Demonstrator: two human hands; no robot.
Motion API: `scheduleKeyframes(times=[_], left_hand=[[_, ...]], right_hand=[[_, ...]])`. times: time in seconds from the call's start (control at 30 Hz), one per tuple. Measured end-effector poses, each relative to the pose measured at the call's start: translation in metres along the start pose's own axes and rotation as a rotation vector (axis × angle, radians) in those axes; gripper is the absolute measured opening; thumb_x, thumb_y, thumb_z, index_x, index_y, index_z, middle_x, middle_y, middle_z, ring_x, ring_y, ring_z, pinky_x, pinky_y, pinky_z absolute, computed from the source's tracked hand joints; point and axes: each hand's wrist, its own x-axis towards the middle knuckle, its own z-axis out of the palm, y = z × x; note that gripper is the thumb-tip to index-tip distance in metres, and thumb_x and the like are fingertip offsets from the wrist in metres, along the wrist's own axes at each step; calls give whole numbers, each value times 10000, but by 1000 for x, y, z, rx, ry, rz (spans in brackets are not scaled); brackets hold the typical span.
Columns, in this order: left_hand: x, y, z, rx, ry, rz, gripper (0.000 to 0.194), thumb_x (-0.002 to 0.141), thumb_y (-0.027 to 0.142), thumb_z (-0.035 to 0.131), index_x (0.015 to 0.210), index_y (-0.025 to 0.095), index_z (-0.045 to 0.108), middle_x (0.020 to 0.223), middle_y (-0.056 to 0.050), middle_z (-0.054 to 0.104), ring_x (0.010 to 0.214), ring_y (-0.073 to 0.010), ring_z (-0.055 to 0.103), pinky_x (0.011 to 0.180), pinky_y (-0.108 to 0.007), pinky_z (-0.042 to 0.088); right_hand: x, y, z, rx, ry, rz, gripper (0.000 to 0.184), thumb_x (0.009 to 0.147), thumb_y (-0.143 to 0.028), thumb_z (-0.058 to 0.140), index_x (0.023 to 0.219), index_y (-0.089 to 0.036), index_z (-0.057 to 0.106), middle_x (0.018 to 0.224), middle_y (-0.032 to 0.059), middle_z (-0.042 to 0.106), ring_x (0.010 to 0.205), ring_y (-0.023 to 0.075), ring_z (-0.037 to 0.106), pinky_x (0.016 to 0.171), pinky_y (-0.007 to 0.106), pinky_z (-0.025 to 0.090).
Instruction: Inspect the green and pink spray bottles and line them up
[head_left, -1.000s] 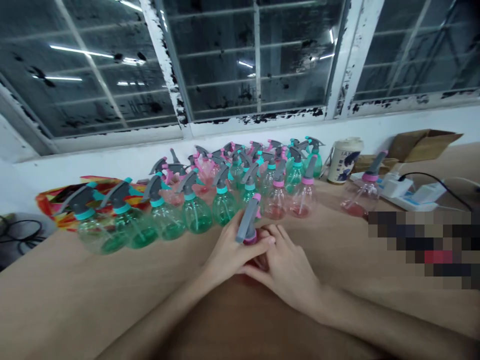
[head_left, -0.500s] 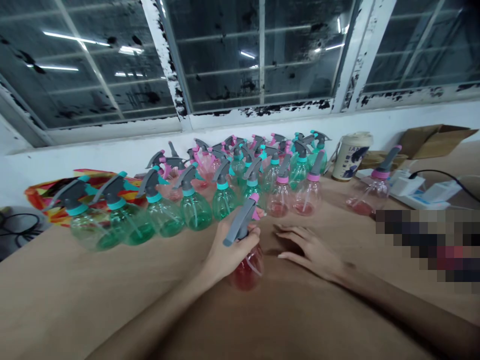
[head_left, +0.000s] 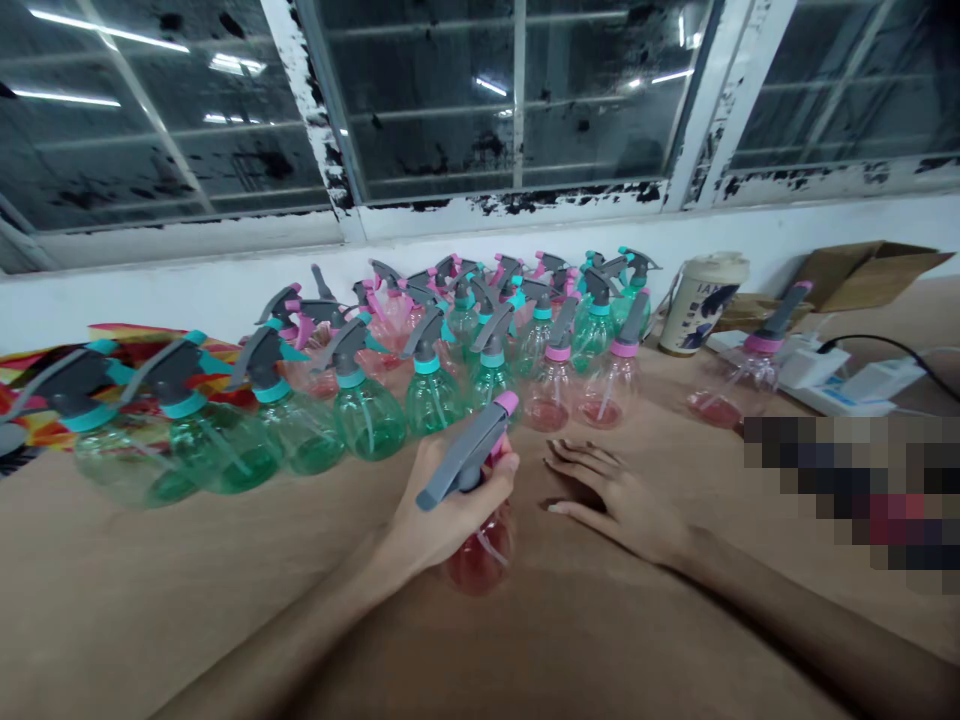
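Note:
My left hand (head_left: 431,510) is wrapped round the neck of a pink spray bottle (head_left: 480,550) with a grey trigger head (head_left: 465,455), holding it tilted just above the brown table (head_left: 187,590). My right hand (head_left: 611,495) lies flat on the table just to the right of the bottle, fingers stretched out, holding nothing. Behind both hands stands a crowd of green spray bottles (head_left: 367,410) and pink spray bottles (head_left: 611,385) along the wall.
A paper cup (head_left: 701,300) stands at the back right, next to a white power strip with a black cable (head_left: 825,375) and a lone pink bottle (head_left: 739,385). A cardboard box (head_left: 862,270) sits far right. A colourful bag (head_left: 127,345) lies at the left.
My right hand let go of the pink bottle and moved right to rest flat on the table. My left hand has drawn the bottle nearer and tilted it.

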Motion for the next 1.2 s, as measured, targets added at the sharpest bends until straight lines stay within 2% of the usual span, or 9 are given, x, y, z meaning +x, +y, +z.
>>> scheduleKeyframes(times=[0.07,0.2,0.3,0.4,0.6,0.77,0.87,1.07,1.2], left_hand=[[0,1,0,11,-1,2,106,800,279,525,712,221,525,592,44,483,518,-114,459,517,-249,438],[0,-1,1,-24,-15,-40,101,811,300,496,835,230,564,576,49,477,489,-113,427,498,-257,429],[-1,-5,2,-6,25,-64,99,779,320,507,780,230,548,538,56,428,472,-114,390,472,-260,401],[-1,-5,3,24,28,-69,115,766,314,481,730,235,556,577,31,476,545,-140,464,554,-289,458],[1,3,2,-4,4,-65,239,757,248,460,934,262,621,709,3,611,702,-188,587,734,-358,515],[-1,1,3,21,32,-81,123,790,286,488,766,230,594,640,5,563,615,-163,548,605,-300,501],[-3,-2,3,30,43,-65,158,809,293,500,682,209,544,610,19,534,579,-139,529,566,-269,485],[1,0,1,24,-1,-3,82,808,236,501,756,222,562,729,13,607,626,-137,579,639,-274,507],[2,3,1,-10,-28,-25,90,841,249,494,795,221,566,762,-2,620,696,-153,599,693,-287,497]], right_hand=[[0,0,0,-13,-3,5,531,874,-527,484,1311,-227,503,1381,87,501,1297,248,421,1061,535,335],[-2,0,1,-3,-5,13,536,874,-524,485,1334,-249,475,1386,73,495,1304,248,412,1065,547,324],[-3,1,2,1,-23,20,557,882,-519,474,1365,-247,431,1407,65,469,1324,239,380,1078,540,308],[-5,2,1,-4,-44,15,563,895,-507,456,1389,-246,391,1422,58,446,1339,231,353,1093,535,285],[-6,2,0,-21,-78,17,570,905,-502,438,1403,-235,370,1439,65,420,1349,233,332,1096,514,294],[-9,3,3,-24,-50,-4,543,913,-470,441,1406,-254,366,1430,63,430,1345,242,337,1091,531,293],[-10,3,4,-23,-42,-9,540,915,-463,440,1410,-265,353,1437,59,418,1346,243,333,1090,538,289],[-9,2,4,-47,-67,1,539,925,-473,410,1401,-222,374,1445,69,403,1354,238,317,1101,533,270],[-9,2,4,-59,-84,2,547,928,-477,399,1404,-209,368,1449,71,398,1360,235,305,1104,524,270]])
